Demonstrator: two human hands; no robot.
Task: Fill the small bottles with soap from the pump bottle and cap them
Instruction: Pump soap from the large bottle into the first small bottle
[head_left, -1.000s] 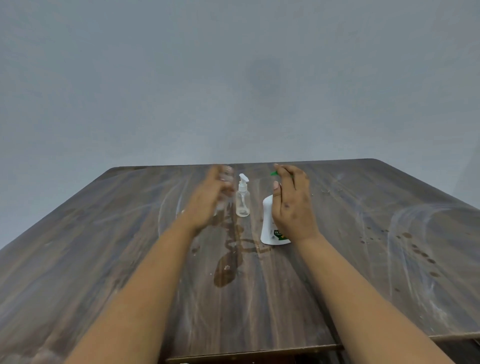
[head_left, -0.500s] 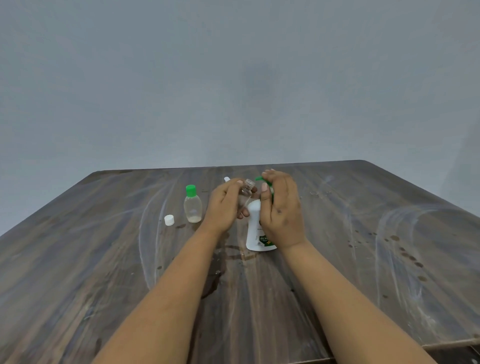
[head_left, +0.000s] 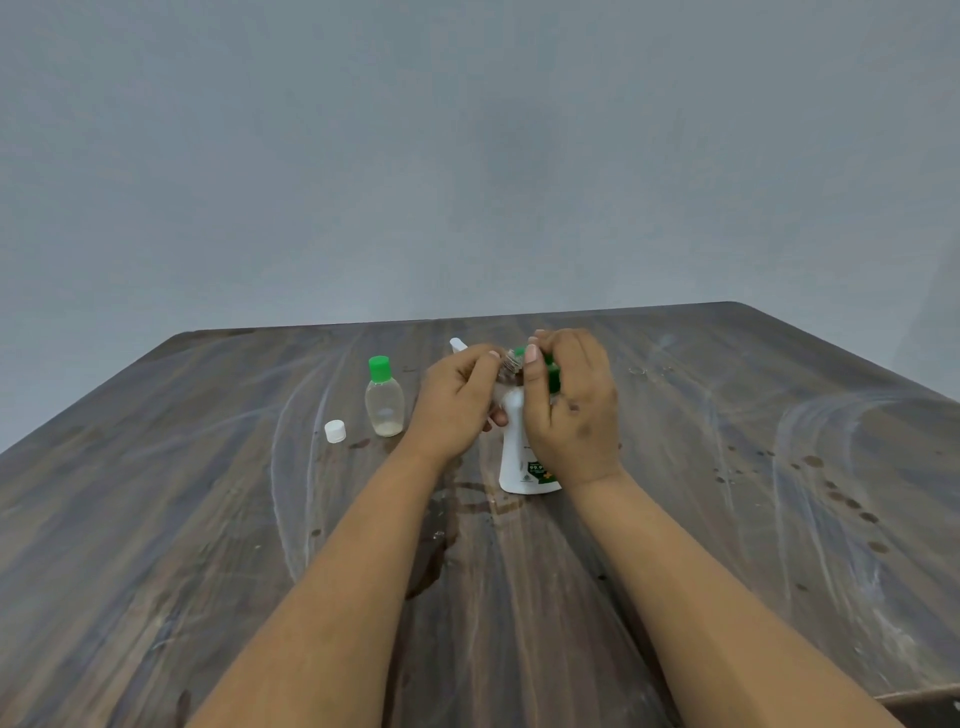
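Observation:
The white pump bottle (head_left: 519, 457) with a green pump head (head_left: 551, 376) stands mid-table. My right hand (head_left: 569, 405) lies over the pump head with its fingers curled round it, thumb at the nozzle. My left hand (head_left: 457, 400) grips a small clear bottle (head_left: 509, 362), tilted so that its open neck sits at the nozzle; most of this bottle is hidden by my fingers. To the left stands a small clear bottle with a green cap (head_left: 384, 402), a little liquid in its bottom. A loose white cap (head_left: 335, 431) lies left of that one.
The white top of a spray bottle (head_left: 457, 343) peeks out behind my left hand. The dark wooden table (head_left: 727, 519) has wet smears in front of the pump bottle and drops to the right. Its far edge meets a grey wall.
My left hand has brought the small clear bottle to the pump nozzle, and my right hand has settled onto the pump head. Over the last half second both hands stay almost still.

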